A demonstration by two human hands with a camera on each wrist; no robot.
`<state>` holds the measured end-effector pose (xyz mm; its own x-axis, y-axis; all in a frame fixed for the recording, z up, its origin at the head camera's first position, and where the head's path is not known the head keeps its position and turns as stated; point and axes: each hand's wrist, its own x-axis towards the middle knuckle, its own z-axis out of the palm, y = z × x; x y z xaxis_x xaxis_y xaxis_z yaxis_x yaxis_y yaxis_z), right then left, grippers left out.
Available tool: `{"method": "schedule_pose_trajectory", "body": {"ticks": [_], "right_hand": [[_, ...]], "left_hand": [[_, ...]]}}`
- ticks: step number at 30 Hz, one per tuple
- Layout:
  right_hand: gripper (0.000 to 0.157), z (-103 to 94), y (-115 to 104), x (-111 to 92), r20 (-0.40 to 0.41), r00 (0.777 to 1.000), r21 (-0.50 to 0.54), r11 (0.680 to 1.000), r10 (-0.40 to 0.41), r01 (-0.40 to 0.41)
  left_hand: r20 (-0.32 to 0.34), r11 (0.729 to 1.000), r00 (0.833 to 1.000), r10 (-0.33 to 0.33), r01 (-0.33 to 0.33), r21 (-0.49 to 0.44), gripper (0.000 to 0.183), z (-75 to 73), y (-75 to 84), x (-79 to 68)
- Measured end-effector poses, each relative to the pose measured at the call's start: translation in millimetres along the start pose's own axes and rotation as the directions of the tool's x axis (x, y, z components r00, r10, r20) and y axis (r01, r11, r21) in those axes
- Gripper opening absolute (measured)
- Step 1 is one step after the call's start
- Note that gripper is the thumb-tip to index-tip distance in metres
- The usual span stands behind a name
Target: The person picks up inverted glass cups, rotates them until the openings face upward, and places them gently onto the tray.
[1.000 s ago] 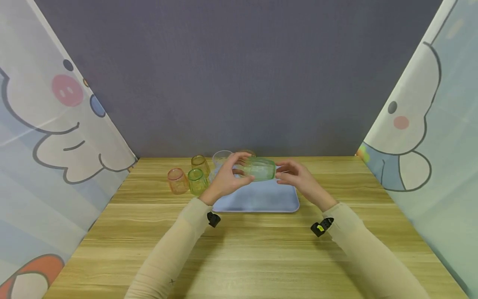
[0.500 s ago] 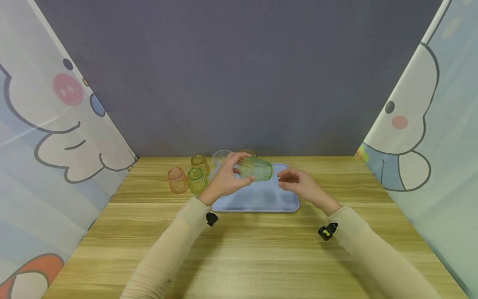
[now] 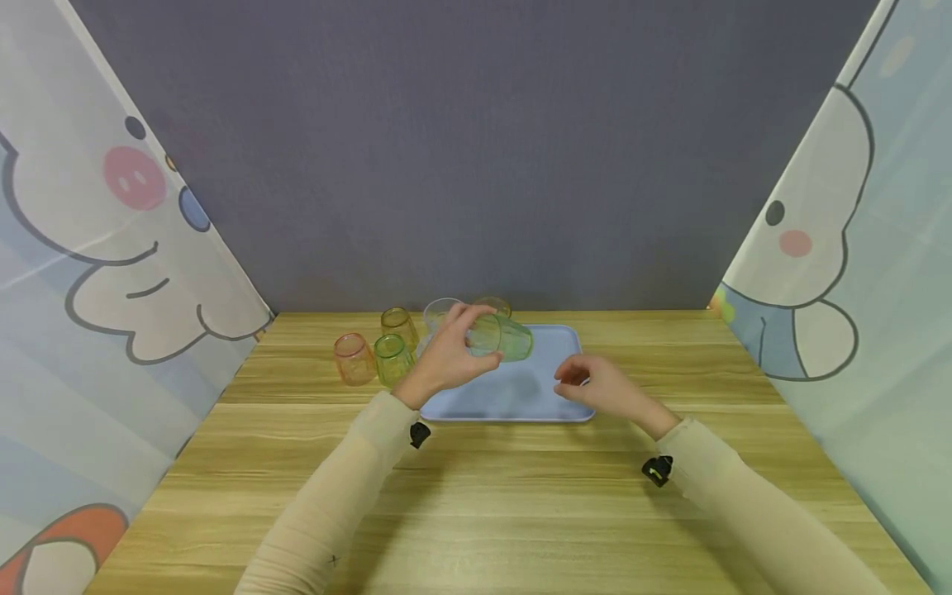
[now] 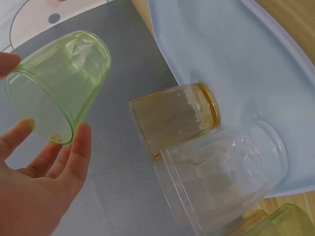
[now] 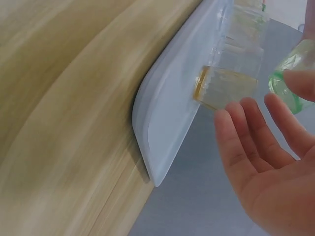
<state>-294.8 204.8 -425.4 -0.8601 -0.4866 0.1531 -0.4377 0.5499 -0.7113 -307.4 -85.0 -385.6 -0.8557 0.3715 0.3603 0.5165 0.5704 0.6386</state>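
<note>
My left hand [image 3: 449,355] grips a pale green glass [image 3: 515,340] near its rim, with thumb and fingers round it. The glass lies tipped on its side in the air, its base towards the right. In the left wrist view its mouth faces the palm. Below it is a light blue tray [image 3: 535,392], on which an amber glass [image 4: 172,115] and a clear glass [image 4: 226,167] stand upright at the back left. My right hand [image 3: 606,388] holds nothing; its fingers are loosely bent over the tray's right edge, apart from the green glass.
Left of the tray, on the wooden table [image 3: 521,512], stand an orange-pink glass [image 3: 354,361], a yellow-green glass [image 3: 392,361] and a brown glass [image 3: 399,328]. A grey panel [image 3: 476,165] rises behind the table, with cartoon-printed cloths at both sides.
My right hand has come away from the green glass, moving slightly right and down. My left hand still holds the glass, whose base end has shifted a little left.
</note>
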Motion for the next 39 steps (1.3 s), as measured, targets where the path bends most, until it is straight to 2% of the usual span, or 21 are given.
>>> {"method": "schedule_pose_trajectory", "body": {"ticks": [11, 18, 25, 33, 39], "right_hand": [[0.011, 10.8, 2, -3, 0.083, 0.996, -0.174, 0.984, -0.019, 0.033], [0.015, 15.4, 2, -5, 0.127, 0.992, -0.209, 0.977, -0.008, 0.035], [0.011, 18.4, 4, -8, 0.152, 0.988, -0.305, 0.95, -0.019, 0.065], [0.007, 20.9, 4, -10, 0.173, 0.985, -0.353, 0.932, -0.022, 0.082], [0.012, 23.5, 6, -11, 0.191, 0.981, -0.378, 0.921, -0.019, 0.092]], "left_hand": [[0.016, 0.996, 0.999, -0.034, 0.032, 0.085, 0.065, 0.9, 1.0, 0.7], [0.031, 0.99, 0.997, -0.065, 0.06, 0.131, 0.065, 3.4, -0.9, 1.1], [0.041, 0.975, 0.995, -0.094, 0.083, 0.206, 0.066, 5.8, -1.3, 4.4], [0.043, 0.959, 0.991, -0.128, 0.112, 0.261, 0.067, 7.1, -1.0, 5.3], [0.043, 0.947, 0.99, -0.133, 0.114, 0.301, 0.07, 8.9, -2.1, 5.4]]}}
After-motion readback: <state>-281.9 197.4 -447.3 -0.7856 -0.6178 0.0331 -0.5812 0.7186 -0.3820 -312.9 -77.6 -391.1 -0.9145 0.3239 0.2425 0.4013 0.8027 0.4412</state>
